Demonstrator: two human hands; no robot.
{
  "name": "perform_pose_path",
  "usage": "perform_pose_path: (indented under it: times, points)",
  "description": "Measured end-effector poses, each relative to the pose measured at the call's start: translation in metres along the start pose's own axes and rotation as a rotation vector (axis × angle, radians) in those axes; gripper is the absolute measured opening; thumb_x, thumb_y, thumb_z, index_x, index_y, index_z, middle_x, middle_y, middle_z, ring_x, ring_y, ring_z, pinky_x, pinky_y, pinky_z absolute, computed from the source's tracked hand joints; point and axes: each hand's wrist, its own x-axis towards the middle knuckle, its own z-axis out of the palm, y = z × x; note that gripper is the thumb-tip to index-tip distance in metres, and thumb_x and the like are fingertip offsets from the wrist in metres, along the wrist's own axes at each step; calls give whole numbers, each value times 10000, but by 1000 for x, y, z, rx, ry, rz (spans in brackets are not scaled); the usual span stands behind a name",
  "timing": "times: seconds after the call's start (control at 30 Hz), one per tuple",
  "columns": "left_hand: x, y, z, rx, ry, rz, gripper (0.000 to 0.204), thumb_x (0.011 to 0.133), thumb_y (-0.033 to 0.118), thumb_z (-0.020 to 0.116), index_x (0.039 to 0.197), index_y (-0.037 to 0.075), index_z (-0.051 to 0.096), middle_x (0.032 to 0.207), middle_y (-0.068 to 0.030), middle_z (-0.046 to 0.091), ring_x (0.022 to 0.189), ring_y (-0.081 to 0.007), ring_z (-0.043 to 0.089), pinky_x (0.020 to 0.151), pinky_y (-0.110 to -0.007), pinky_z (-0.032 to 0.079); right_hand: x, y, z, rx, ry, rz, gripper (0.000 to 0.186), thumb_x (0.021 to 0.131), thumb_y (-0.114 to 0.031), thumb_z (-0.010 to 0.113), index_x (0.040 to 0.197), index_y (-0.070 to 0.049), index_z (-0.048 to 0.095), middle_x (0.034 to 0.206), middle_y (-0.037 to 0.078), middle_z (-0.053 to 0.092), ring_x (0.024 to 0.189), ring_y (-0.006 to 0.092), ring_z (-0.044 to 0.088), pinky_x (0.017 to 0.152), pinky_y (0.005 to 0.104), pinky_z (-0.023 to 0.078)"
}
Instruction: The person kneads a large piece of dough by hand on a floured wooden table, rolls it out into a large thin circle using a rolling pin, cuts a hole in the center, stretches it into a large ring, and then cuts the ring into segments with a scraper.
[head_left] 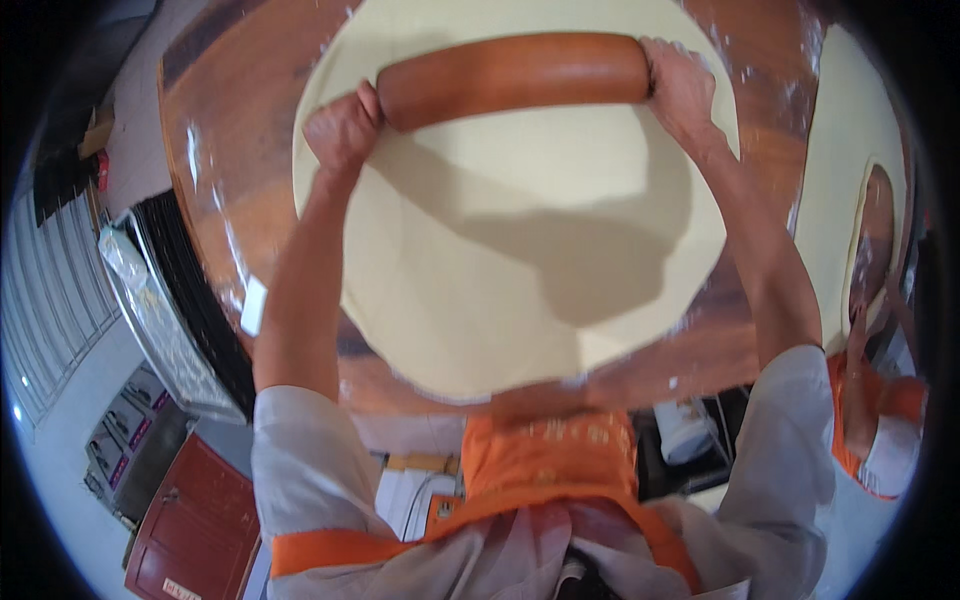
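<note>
A thick brown wooden rolling pin lies across the far part of a large, pale sheet of dough. My left hand is closed round the handle at the pin's left end. At the right end, my right hand grips the other handle. Both handles are hidden inside the fists. The dough is flat and roughly round, its near edge close to the table's front edge. Shadows of my arms and head fall on it.
Flour streaks the wooden table. Farther right, a co-worker in an orange apron stands by another dough sheet. Stacked dark trays stand left of the table, near a small white object at its edge. A red cabinet door is lower left.
</note>
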Motion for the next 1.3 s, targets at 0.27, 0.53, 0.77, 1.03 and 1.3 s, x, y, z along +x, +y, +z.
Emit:
perform_pose_path:
  times: [0.27,0.53,0.77,1.03,1.3]
  points:
    - [-308,114,-115,-325,-270,-116,369,807,171,523,450,99,456,445,-103,478,369,-293,444,416,-406,361,-280,-16,-33,-53,-232,-190,151,709,-108,561,853,-133,523,826,61,547,845,222,544,683,374,407]
    - [-465,181,-156,-373,-366,-54,184,813,240,514,769,79,591,548,-98,533,413,-265,478,368,-391,354,-419,-20,-61,-47,-523,-137,141,660,-74,570,786,-117,523,797,60,517,832,237,516,716,387,370]
    - [-397,185,-188,-515,-764,-28,241,860,271,454,941,83,580,644,-107,597,531,-303,561,462,-443,415,-444,34,-41,-295,-583,-283,276,647,-83,595,920,-124,597,907,81,580,958,251,530,882,402,365]
    - [-203,139,-94,-138,-175,-516,506,901,324,389,506,76,587,521,-152,560,397,-320,513,396,-394,397,-93,15,-16,0,-117,-369,141,726,-113,512,852,-96,575,879,129,602,889,322,553,767,454,398]
    - [-377,317,-142,-225,-300,-474,424,836,240,516,439,95,488,435,-130,488,359,-297,471,366,-407,369,-268,108,-52,-95,-273,-554,105,718,-76,498,808,-127,517,777,77,504,794,247,506,713,386,370]
